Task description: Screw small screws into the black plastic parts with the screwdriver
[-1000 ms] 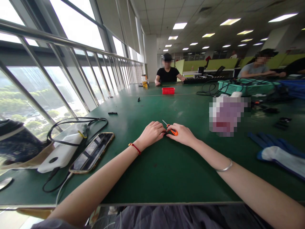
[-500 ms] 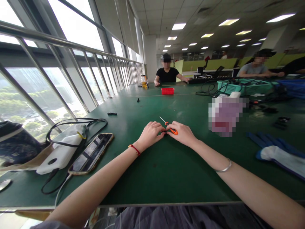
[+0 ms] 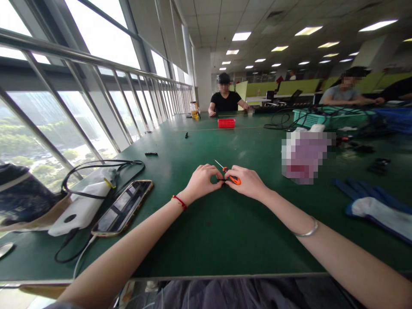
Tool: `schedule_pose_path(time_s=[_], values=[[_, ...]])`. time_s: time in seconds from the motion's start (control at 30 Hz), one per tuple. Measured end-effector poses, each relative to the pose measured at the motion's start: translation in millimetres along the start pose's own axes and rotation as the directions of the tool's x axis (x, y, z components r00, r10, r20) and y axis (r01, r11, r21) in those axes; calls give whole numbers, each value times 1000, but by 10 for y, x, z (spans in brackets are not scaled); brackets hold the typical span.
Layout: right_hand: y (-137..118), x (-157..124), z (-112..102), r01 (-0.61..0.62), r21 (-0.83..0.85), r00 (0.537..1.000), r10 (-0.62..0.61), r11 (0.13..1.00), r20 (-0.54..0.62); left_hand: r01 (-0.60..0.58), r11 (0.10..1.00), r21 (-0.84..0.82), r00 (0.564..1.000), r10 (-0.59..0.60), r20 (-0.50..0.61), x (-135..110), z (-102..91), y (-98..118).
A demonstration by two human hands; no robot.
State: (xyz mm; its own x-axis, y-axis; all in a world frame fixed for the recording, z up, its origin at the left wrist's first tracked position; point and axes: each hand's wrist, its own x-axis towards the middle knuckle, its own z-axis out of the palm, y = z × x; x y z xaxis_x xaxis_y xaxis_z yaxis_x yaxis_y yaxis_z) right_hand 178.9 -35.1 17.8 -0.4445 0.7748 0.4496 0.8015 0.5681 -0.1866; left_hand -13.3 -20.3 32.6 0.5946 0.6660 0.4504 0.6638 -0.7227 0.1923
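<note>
My right hand (image 3: pixel 246 182) is closed around the orange and black handle of a screwdriver (image 3: pixel 235 180), whose thin metal shaft points up and to the left, away from me. My left hand (image 3: pixel 203 179) pinches a small black part (image 3: pixel 221 180) between thumb and fingertips. The fingertips of both hands meet at this part, just above the green table. Its shape is mostly hidden by the fingers, and whether the right fingertips also grip it is hard to make out.
On the left lie a phone (image 3: pixel 124 208), a white power bank-like case (image 3: pixel 82 208) and black cables (image 3: pixel 103 162). A red tray (image 3: pixel 226 123) stands ahead, near a co-worker. Rightward are a teal basket (image 3: pixel 334 118), a pixelated packet (image 3: pixel 304 156) and a blue-white glove (image 3: pixel 376 208).
My left fingers have opened into a rounder pinch, showing more of the black part. The screwdriver stays in my right hand. The far co-worker's hand has shifted slightly.
</note>
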Motion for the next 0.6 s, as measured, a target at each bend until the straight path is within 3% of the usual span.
schedule_pose_path(time_s=[0.13, 0.33, 0.47, 0.6], values=[[-3, -13, -87, -10, 78, 999, 12, 997, -32, 12, 998, -54, 1000, -12, 2, -15, -22, -10], [189, -1, -233, -136, 189, 959, 178, 972, -223, 146, 981, -127, 989, -146, 7, -89, 142, -90], [302, 2, -234, -184, 147, 950, 215, 972, -228, 228, 960, -165, 974, -226, 34, -112, 247, -63], [314, 2, -214, -199, 122, 953, 221, 972, -206, 230, 957, -178, 973, -228, 34, -92, 268, -48]])
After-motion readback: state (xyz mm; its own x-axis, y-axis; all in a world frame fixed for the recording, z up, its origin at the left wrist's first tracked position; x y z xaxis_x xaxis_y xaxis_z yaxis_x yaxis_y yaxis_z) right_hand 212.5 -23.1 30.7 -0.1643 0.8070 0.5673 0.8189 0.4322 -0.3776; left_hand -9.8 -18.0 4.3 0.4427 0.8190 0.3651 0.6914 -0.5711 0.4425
